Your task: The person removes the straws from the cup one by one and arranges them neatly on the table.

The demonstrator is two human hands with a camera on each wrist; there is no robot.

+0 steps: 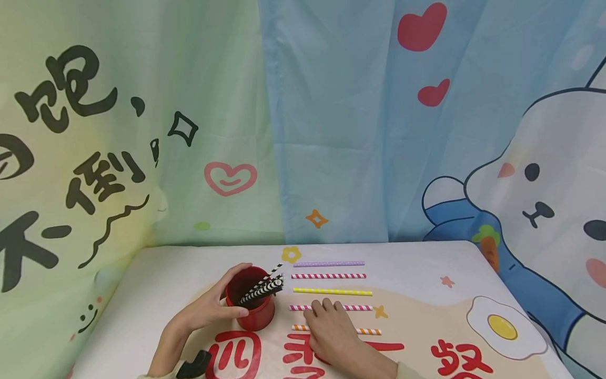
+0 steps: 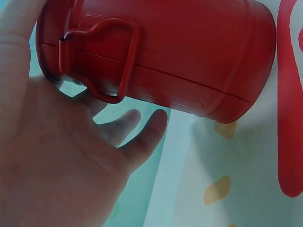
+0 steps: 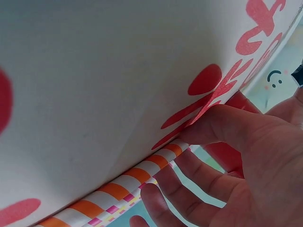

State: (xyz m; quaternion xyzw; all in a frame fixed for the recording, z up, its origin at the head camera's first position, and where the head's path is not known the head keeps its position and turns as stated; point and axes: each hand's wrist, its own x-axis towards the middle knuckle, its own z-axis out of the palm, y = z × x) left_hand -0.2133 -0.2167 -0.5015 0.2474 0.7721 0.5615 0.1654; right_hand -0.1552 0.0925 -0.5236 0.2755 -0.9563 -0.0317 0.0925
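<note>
My left hand [image 1: 203, 311] holds a red metal cup [image 1: 260, 317] near its rim, thumb on the near side. A wire handle [image 2: 130, 61] shows on the cup's side in the left wrist view. Several black-and-white paper straws [image 1: 265, 288] lean inside it towards the right. Over the row of straws on the table, my right hand [image 1: 333, 331] pinches an orange-and-white striped paper straw [image 3: 116, 191] between thumb and index finger. That straw lies along the table surface, its middle hidden under the hand in the head view. A pink-and-white straw [image 1: 357, 308] lies just beyond, partly behind the fingertips.
Farther back lie a yellow striped straw [image 1: 331, 291], a red-and-white straw [image 1: 329, 276] and a purple dotted straw [image 1: 329, 263], roughly parallel. The printed tablecloth [image 1: 426, 326] covers the table. A printed curtain [image 1: 331, 105] hangs behind its far edge.
</note>
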